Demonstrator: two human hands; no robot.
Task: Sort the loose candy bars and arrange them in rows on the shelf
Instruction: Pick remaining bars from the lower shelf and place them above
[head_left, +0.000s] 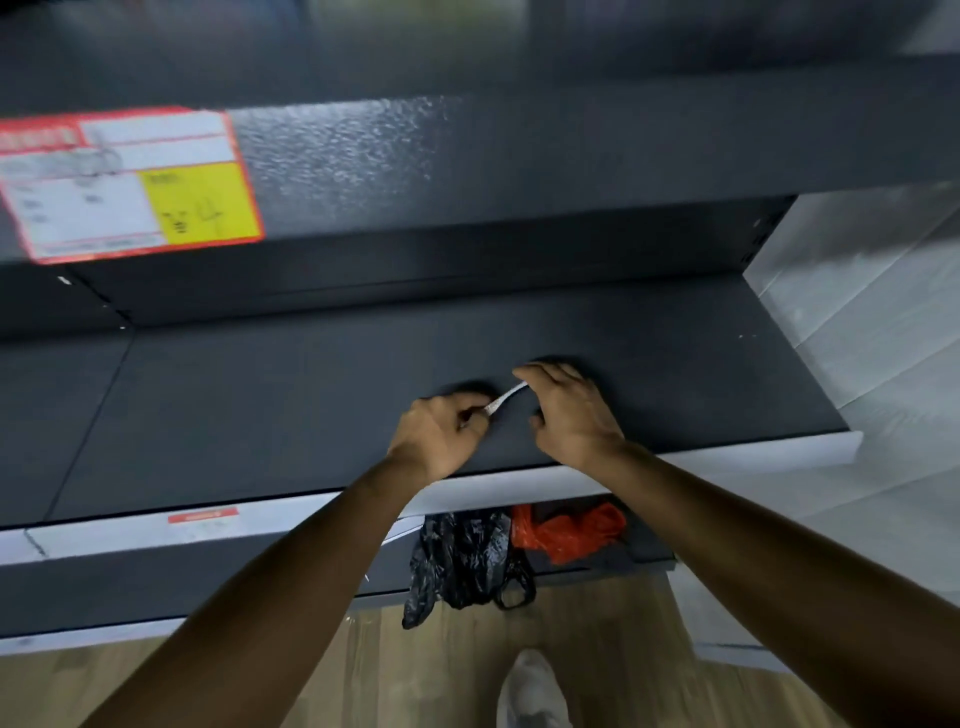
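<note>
Dark grey shelf (260, 415) lies in front of us, and no rows of product show on it yet. We note one thin pale candy bar (503, 401), seen edge-on and blurred, so naming it a candy bar is our judgement from the task. It spans the gap between the two hands, low over the front part of the shelf, right of centre. Left hand (447, 428): grip clamped, fingers curled and pinching the near end. Right hand (569, 410): fingers arched over the far end, with one fingertip meeting it. The thumb sits apart and lower, so we cannot tell whether this grip is closed on the bar or only steadying it. Holding it at both ends probably serves to square it to the shelf edge before setting it down, likely as the start of a row. On the lower shelf (644, 558) a black bag (460, 564) and an orange bag (569, 530) sit side by side. We judge these may hold the loose stock, though their contents are hidden. A red-and-yellow label (124, 184) marks the upper shelf edge.
</note>
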